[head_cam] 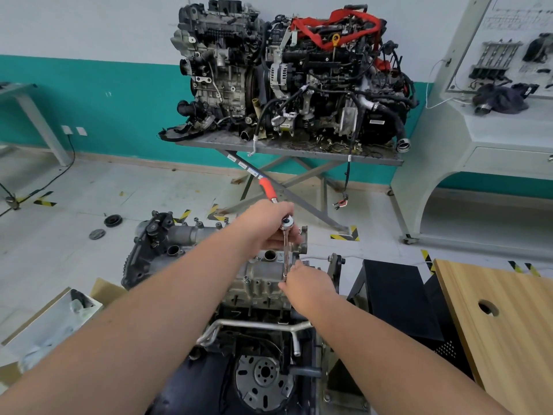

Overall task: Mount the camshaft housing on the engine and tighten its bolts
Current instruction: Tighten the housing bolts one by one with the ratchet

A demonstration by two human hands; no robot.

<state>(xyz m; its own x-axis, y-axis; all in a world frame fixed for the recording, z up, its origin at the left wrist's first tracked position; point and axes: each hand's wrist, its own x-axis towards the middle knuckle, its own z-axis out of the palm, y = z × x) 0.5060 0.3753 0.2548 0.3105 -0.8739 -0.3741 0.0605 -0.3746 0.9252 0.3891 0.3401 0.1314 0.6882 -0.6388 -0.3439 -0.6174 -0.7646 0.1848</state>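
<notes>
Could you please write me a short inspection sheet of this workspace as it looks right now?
Surface: tiled floor with yellow-black tape marks.
Job's things: engine on a stand; camshaft housing on top; ratchet with a red handle, its extension standing upright at the housing.
Clutter: two round parts on the floor; open cardboard box at left.
Hands: left hand grips the ratchet head; right hand pinches the extension's lower end.
Cables: black cord running from a wall socket.
Surroundings: two engines on a scissor table; wooden board; grey training bench.
</notes>
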